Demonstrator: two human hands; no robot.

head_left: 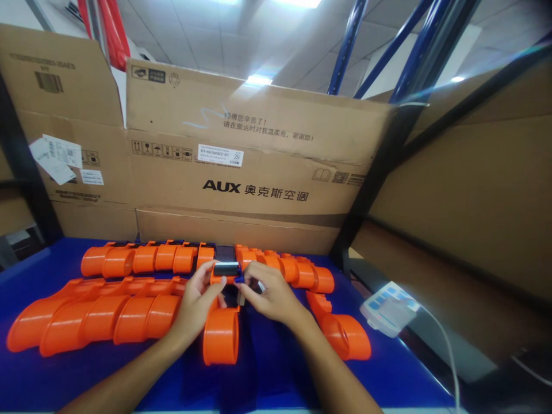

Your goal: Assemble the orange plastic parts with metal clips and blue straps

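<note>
At the middle of the blue table, my left hand grips an orange part from its left side, thumb on the front. A black ribbed piece lies across the top of that part. My right hand is at the right end, its thumb and forefinger pinching a small dark blue piece. A small metallic tip shows between the right fingers. Just below my hands stands an orange cylinder, its open end turned right.
Rows of orange cylinders lie at the left, more at the back right, and a few at the right. A white device with a cable sits at the right edge. Cardboard walls the back.
</note>
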